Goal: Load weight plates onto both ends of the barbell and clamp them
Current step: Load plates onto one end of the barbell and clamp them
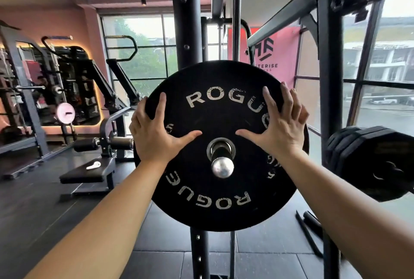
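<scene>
Splayed, open-fingered left hand and right hand press black rubber bumper plate along silver steel barbell sleeve; judged mid-loading, clamp due next.

2 bare forearms extended forward; left hand, right hand: palms forward, fingers splayed upward, thumbs pointing toward each other.
</scene>
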